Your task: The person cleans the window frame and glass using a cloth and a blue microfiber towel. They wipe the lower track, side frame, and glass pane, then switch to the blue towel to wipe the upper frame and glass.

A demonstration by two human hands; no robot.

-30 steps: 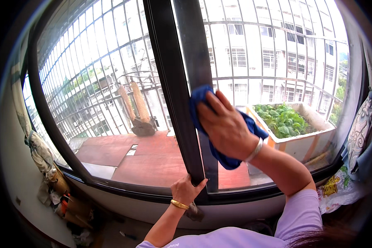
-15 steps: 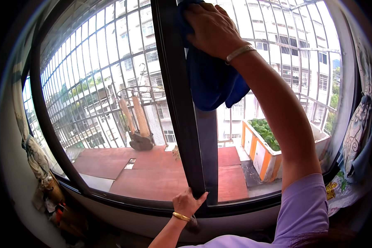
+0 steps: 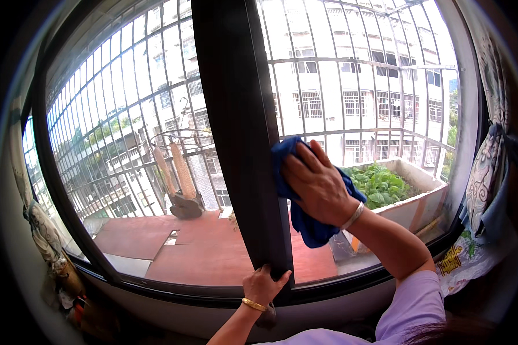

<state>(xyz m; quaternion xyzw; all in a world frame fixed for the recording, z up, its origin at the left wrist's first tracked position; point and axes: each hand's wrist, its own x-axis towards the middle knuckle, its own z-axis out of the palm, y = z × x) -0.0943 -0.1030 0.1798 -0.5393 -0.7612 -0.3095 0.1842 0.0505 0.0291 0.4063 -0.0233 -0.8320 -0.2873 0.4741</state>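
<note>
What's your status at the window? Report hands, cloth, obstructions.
Right hand presses blue cloth on pane beside dark window frame. Left hand grips frame's lower end. Nothing blocking the cloth.

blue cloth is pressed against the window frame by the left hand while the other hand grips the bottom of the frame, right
Not quite: the head view shows the right hand pressing the blue cloth against the dark window frame. The left hand, with a gold bangle at the wrist, is the one gripping the bottom of the frame.
</note>
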